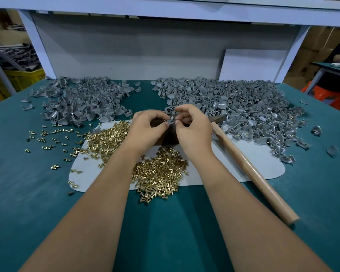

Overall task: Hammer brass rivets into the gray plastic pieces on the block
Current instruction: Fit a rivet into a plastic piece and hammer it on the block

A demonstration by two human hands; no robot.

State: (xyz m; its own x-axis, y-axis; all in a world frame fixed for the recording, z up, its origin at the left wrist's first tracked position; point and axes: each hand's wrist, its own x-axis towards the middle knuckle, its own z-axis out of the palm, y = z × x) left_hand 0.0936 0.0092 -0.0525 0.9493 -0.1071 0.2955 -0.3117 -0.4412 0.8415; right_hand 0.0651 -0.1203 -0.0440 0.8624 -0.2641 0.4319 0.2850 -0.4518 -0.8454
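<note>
My left hand [145, 128] and my right hand [192, 127] meet over a dark block [168, 137] at the table's middle. Together their fingertips pinch a small gray plastic piece [171, 120] above the block; a brass rivet seems to sit at it, too small to be sure. Brass rivets lie in two heaps: one [108, 137] left of my left hand, one [159, 171] between my forearms. A hammer with a wooden handle [251, 169] lies to the right, its dark head [218, 118] beside my right hand.
A white mat [247, 163] lies under the block and rivets on the teal table [28, 193]. Gray plastic pieces lie in big heaps at the back left [81, 101] and back right [234, 103]. Loose rivets [47, 138] are scattered left. A white board [251, 65] leans behind.
</note>
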